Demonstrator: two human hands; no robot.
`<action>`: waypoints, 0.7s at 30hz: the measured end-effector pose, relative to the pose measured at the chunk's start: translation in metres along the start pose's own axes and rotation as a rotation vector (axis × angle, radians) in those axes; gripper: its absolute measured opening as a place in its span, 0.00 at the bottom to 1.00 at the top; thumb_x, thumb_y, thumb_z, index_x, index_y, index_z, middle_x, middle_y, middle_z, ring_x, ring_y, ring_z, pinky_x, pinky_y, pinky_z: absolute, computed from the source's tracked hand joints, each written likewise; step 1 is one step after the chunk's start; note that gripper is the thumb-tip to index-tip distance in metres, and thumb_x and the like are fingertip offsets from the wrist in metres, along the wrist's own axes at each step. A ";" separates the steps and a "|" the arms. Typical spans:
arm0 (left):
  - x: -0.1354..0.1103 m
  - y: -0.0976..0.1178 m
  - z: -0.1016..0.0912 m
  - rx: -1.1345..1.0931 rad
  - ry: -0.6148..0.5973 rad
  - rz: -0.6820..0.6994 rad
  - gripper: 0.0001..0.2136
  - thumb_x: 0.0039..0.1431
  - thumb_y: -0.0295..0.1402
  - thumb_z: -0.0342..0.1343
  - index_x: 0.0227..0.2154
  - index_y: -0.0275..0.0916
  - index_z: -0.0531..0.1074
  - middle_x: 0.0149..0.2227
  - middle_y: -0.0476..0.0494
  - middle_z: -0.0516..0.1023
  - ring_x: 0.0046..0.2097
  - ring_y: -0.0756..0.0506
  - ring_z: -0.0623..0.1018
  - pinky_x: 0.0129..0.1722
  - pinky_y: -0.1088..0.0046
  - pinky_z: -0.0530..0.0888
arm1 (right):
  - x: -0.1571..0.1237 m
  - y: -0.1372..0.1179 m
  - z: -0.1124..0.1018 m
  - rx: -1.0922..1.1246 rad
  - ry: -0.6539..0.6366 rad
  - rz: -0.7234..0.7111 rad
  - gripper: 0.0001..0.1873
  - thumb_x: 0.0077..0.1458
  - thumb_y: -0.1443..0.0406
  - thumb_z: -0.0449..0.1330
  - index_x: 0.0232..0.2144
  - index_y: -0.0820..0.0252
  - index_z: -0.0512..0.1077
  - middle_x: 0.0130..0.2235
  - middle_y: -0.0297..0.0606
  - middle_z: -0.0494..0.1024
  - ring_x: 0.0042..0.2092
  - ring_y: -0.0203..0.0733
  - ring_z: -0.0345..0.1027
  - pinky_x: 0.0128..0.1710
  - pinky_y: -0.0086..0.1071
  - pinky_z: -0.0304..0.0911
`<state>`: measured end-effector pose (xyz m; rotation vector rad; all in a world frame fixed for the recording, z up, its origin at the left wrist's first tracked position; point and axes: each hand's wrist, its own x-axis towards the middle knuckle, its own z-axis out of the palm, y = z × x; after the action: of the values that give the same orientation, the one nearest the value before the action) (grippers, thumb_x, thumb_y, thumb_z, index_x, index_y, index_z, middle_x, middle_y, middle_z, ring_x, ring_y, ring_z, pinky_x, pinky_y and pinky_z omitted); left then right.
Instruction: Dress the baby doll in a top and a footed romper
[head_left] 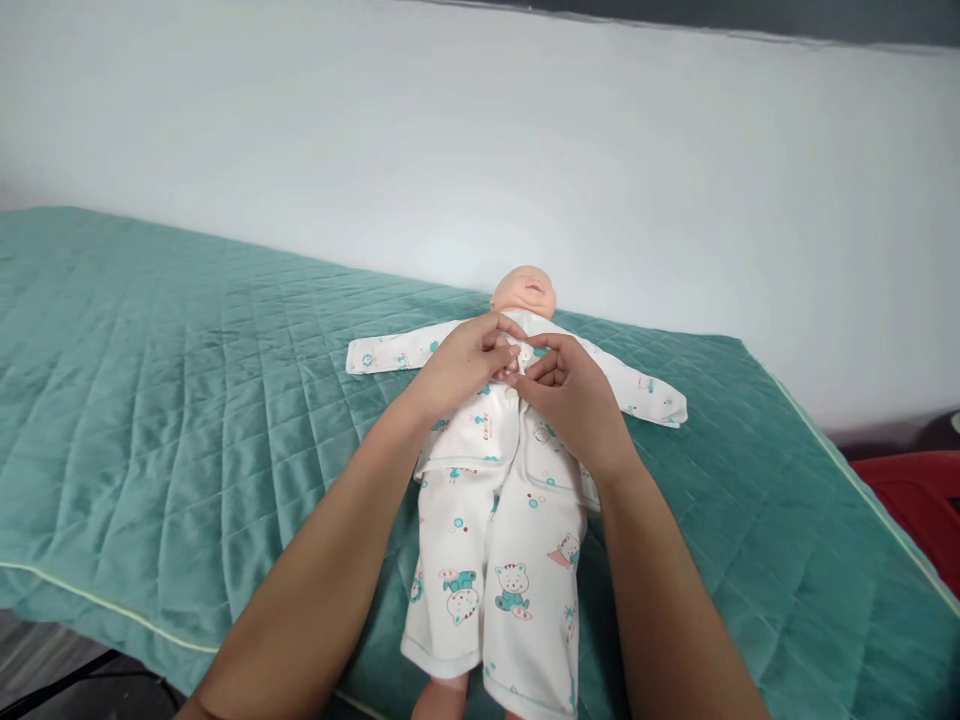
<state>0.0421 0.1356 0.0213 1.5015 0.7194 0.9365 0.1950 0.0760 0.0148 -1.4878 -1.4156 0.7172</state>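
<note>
A baby doll (525,290) lies on its back, dressed in a white printed jacket (480,430) and matching trousers (450,540). Both my hands meet at the jacket's front, high on the chest. My left hand (476,355) pinches the cloth edge beside a pale button (526,354). From the other side my right hand (566,380) has its thumb and fingertips closed at the same button. Another button (511,397) sits just below, between the front edges. The jacket sleeves (401,348) stretch out to both sides. Exactly how the fingertips grip the button is partly hidden.
A green quilted cover (225,400) spreads under the doll, with a pale piped edge at the front left and right. Behind it rises a white wall (375,150). Something red (911,500) stands beyond the right edge, and a dark cable (60,685) runs at lower left.
</note>
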 end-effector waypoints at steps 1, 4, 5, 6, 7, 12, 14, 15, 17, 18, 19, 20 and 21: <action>0.000 0.001 0.000 0.025 0.001 -0.010 0.08 0.59 0.25 0.54 0.40 0.38 0.73 0.26 0.53 0.70 0.27 0.53 0.72 0.32 0.76 0.70 | 0.000 0.001 -0.001 0.014 -0.007 0.007 0.23 0.50 0.61 0.68 0.49 0.53 0.71 0.32 0.30 0.76 0.31 0.37 0.69 0.32 0.33 0.64; -0.001 0.004 -0.001 0.100 0.019 -0.045 0.08 0.58 0.26 0.55 0.40 0.38 0.73 0.25 0.53 0.71 0.27 0.53 0.72 0.30 0.76 0.69 | 0.000 0.001 -0.002 0.039 -0.020 0.019 0.23 0.51 0.61 0.68 0.49 0.53 0.70 0.32 0.30 0.75 0.32 0.37 0.69 0.31 0.33 0.63; -0.001 0.004 -0.001 0.115 0.024 -0.051 0.08 0.58 0.26 0.55 0.40 0.38 0.73 0.25 0.53 0.71 0.27 0.53 0.72 0.30 0.76 0.69 | 0.000 -0.001 -0.002 0.039 -0.022 0.021 0.23 0.51 0.61 0.68 0.49 0.53 0.70 0.32 0.30 0.75 0.32 0.37 0.69 0.32 0.33 0.63; -0.001 0.004 -0.002 0.122 0.029 -0.052 0.07 0.58 0.26 0.55 0.40 0.38 0.73 0.25 0.53 0.71 0.26 0.53 0.72 0.29 0.77 0.69 | -0.001 -0.002 -0.002 0.031 -0.024 0.024 0.22 0.51 0.60 0.67 0.49 0.54 0.70 0.33 0.31 0.75 0.32 0.37 0.69 0.32 0.33 0.63; -0.002 0.005 -0.003 0.128 0.032 -0.051 0.07 0.58 0.27 0.55 0.39 0.38 0.73 0.25 0.52 0.72 0.26 0.53 0.72 0.29 0.77 0.69 | -0.002 -0.004 -0.002 0.014 -0.022 0.029 0.21 0.52 0.60 0.67 0.48 0.54 0.70 0.33 0.31 0.75 0.32 0.37 0.69 0.32 0.33 0.63; -0.012 0.007 -0.012 0.171 -0.028 -0.090 0.06 0.61 0.34 0.56 0.34 0.37 0.73 0.26 0.50 0.74 0.25 0.54 0.71 0.26 0.78 0.67 | -0.010 -0.018 -0.005 -0.222 0.003 0.041 0.18 0.52 0.57 0.67 0.38 0.55 0.63 0.31 0.30 0.72 0.31 0.37 0.65 0.31 0.34 0.60; -0.017 0.008 -0.016 0.204 -0.079 -0.107 0.08 0.62 0.36 0.56 0.35 0.37 0.74 0.28 0.49 0.75 0.24 0.54 0.70 0.24 0.78 0.65 | -0.015 -0.023 -0.007 -0.344 -0.037 0.041 0.16 0.54 0.56 0.65 0.35 0.54 0.61 0.29 0.30 0.71 0.29 0.37 0.64 0.29 0.33 0.57; -0.018 0.009 -0.017 0.221 -0.101 -0.107 0.08 0.62 0.37 0.56 0.35 0.37 0.74 0.29 0.49 0.76 0.24 0.55 0.70 0.24 0.78 0.65 | -0.017 -0.025 -0.008 -0.404 -0.063 0.041 0.15 0.55 0.57 0.63 0.34 0.54 0.60 0.29 0.30 0.71 0.29 0.38 0.64 0.28 0.33 0.56; -0.020 0.010 -0.021 0.241 -0.141 -0.096 0.08 0.62 0.37 0.57 0.36 0.38 0.75 0.31 0.49 0.76 0.25 0.55 0.71 0.24 0.79 0.65 | -0.022 -0.030 -0.009 -0.521 -0.116 0.044 0.13 0.57 0.58 0.60 0.32 0.54 0.59 0.28 0.31 0.71 0.27 0.38 0.62 0.27 0.33 0.52; -0.020 0.011 -0.022 0.247 -0.164 -0.090 0.08 0.62 0.37 0.57 0.36 0.38 0.75 0.32 0.49 0.76 0.26 0.55 0.71 0.25 0.78 0.66 | -0.025 -0.032 -0.009 -0.577 -0.143 0.044 0.12 0.57 0.59 0.59 0.30 0.54 0.58 0.28 0.32 0.72 0.27 0.38 0.62 0.26 0.33 0.51; -0.020 0.011 -0.023 0.253 -0.192 -0.085 0.08 0.61 0.38 0.58 0.37 0.38 0.75 0.33 0.48 0.76 0.27 0.54 0.71 0.26 0.78 0.66 | -0.027 -0.033 -0.009 -0.630 -0.167 0.044 0.12 0.57 0.60 0.59 0.29 0.54 0.58 0.28 0.33 0.72 0.27 0.38 0.61 0.26 0.33 0.51; -0.020 0.012 -0.024 0.266 -0.223 -0.082 0.09 0.60 0.38 0.60 0.37 0.38 0.75 0.33 0.49 0.76 0.28 0.54 0.71 0.27 0.78 0.67 | -0.028 -0.034 -0.008 -0.676 -0.189 0.045 0.11 0.57 0.61 0.58 0.28 0.54 0.58 0.27 0.34 0.72 0.27 0.38 0.61 0.26 0.33 0.50; -0.020 0.013 -0.024 0.285 -0.254 -0.081 0.09 0.59 0.39 0.61 0.36 0.38 0.76 0.32 0.49 0.75 0.29 0.54 0.71 0.28 0.78 0.67 | -0.029 -0.035 -0.008 -0.711 -0.209 0.046 0.11 0.58 0.61 0.57 0.27 0.54 0.59 0.27 0.35 0.72 0.27 0.38 0.60 0.26 0.33 0.50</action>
<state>0.0105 0.1286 0.0315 1.7888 0.7425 0.5843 0.1822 0.0424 0.0441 -2.0293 -1.9240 0.4126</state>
